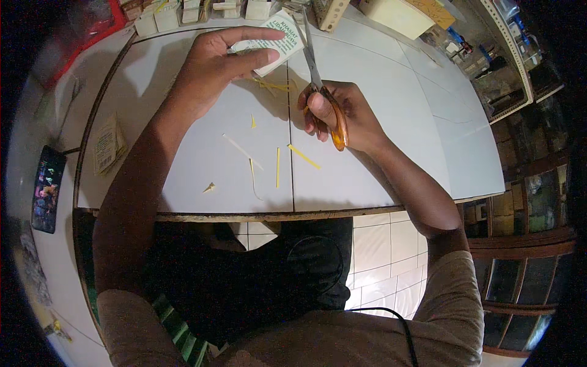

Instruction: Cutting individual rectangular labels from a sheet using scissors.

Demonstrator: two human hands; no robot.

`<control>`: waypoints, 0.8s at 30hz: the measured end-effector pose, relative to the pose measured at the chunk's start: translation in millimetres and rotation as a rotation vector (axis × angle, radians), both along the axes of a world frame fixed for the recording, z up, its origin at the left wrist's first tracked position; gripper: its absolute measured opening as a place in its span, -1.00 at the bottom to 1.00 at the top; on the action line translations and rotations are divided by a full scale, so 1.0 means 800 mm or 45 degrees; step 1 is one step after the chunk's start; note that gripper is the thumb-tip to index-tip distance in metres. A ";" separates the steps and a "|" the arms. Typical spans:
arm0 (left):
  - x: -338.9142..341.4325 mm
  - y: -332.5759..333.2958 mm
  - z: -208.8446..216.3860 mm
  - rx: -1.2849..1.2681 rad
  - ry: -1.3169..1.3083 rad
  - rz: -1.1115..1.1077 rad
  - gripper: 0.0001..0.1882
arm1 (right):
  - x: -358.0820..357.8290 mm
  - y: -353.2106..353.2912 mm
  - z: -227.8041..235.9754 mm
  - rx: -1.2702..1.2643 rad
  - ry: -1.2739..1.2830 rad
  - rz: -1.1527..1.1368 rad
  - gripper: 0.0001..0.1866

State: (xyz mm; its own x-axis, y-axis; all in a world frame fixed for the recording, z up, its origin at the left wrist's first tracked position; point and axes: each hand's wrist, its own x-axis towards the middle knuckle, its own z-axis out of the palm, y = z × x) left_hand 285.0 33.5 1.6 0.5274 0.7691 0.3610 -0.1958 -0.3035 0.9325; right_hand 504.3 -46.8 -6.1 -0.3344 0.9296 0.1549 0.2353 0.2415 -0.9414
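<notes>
Between the thumb and fingers of my left hand (223,58) is a small white printed label card (292,44) with green lettering, raised over the far part of the table. My right hand (342,110) grips a pair of scissors (313,67) by its amber handles. The metal blades point away from me, right beside the card's right edge; whether they touch it I cannot tell. Thin yellow strips (304,156) and pale paper offcuts (243,151) lie scattered on the tabletop below my hands. Some more yellow scraps (273,85) lie under the card.
A stack of similar printed cards (109,145) sits at the left of the white table (379,177). Stacks of cards (168,17) and a pale box (397,15) line the far edge. A phone (49,189) stands at the left. A metal-framed shelf (510,67) borders the right.
</notes>
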 end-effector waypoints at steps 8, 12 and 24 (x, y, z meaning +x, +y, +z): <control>0.003 0.002 -0.006 0.054 -0.001 0.036 -0.64 | -0.003 -0.001 0.004 -0.003 -0.026 -0.018 -0.51; 0.005 0.000 -0.003 0.023 -0.003 0.020 -0.64 | -0.001 -0.001 0.003 -0.037 -0.021 -0.023 -0.50; 0.004 0.002 -0.006 0.037 -0.014 0.034 -0.64 | 0.000 0.000 0.002 -0.027 -0.009 -0.032 -0.48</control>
